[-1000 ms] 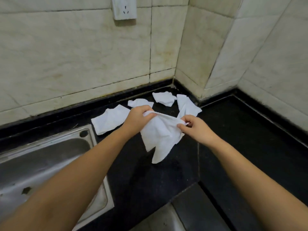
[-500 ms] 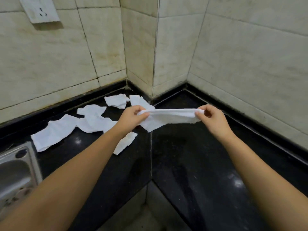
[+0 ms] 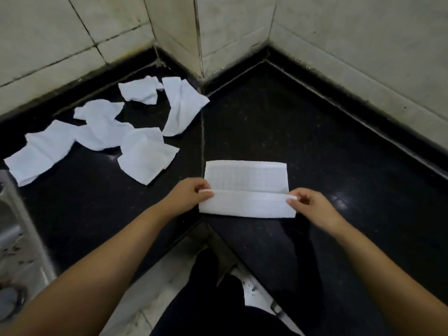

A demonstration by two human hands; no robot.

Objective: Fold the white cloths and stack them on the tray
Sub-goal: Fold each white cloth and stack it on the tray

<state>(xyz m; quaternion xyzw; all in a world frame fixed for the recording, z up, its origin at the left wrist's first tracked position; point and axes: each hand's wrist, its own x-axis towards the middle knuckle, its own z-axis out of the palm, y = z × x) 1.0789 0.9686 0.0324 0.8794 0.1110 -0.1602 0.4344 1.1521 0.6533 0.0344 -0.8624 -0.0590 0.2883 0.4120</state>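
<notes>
White cloth (image 3: 244, 190) lies flat on the black stone counter (image 3: 339, 166), near its front edge just right of the seam, its near part folded over. Left hand (image 3: 186, 196) pinches the fold's left end; right hand (image 3: 309, 206) pinches the right end. Five more loose cloths (image 3: 145, 158) lie crumpled toward the counter's back left. One steel sink (image 3: 14, 238) sits at the left edge.

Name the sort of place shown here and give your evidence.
Probably a kitchen corner: a black stone countertop meets tiled walls, and a steel sink is at the left edge.
</notes>
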